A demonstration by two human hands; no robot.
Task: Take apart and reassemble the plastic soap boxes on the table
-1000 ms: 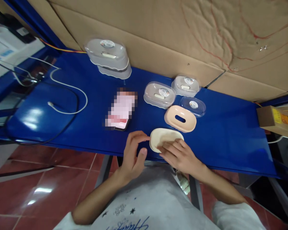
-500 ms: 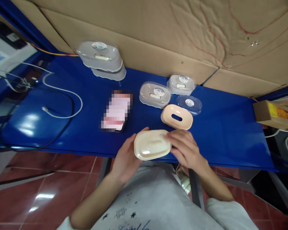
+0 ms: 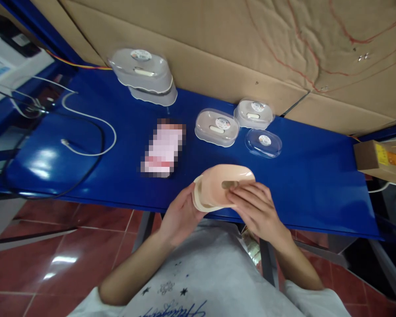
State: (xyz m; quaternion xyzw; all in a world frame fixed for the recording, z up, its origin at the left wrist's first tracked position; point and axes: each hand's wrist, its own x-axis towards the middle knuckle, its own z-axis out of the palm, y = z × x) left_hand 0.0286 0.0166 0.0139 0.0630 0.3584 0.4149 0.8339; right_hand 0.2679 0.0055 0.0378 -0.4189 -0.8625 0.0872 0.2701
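Observation:
Near the table's front edge, my left hand point(image 3: 182, 215) is closed round the left end of a cream oval plastic box point(image 3: 198, 200). My right hand point(image 3: 255, 207) grips a peach oval cover point(image 3: 214, 185) with a slot in its top. The peach cover is tilted over the cream box and hides most of it. Whether the two parts are seated together I cannot tell. Beyond my hands lie a clear oval lid point(image 3: 264, 143) with a round label and a clear-covered oval box point(image 3: 217, 127).
Another clear-covered box point(image 3: 254, 113) stands behind. Stacked clear-covered boxes point(image 3: 141, 72) are at the back left. A phone with a blurred screen point(image 3: 165, 149) lies left of centre on the blue table point(image 3: 317, 185). Cables point(image 3: 114, 134) run at the left; a cardboard box point(image 3: 366, 156) sits at the right.
My right hand has picked up the peach cover from the table and brought it over the cream box. My left hand still holds the cream box.

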